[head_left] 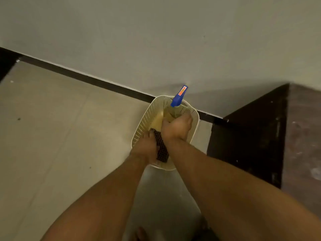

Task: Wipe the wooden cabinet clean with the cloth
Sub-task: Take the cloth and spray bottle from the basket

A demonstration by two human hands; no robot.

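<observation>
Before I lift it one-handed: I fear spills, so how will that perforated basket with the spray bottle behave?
The basket looks like thin perforated plastic, so probably light and somewhat flexible at the rim. The spray bottle stands at the far end, its blue head above the rim, so weight likely sits off-centre and the basket may tilt that way. The right hand is already around the bottle, which should steady it.

Open floor [60,127] left of basket [147,117]; wall [156,40] close behind; cabinet [251,145] near on right; sprayer [178,96] above far rim.

Both hands in basket [147,115], left hand [147,147] gripping cloth [161,146]
</observation>
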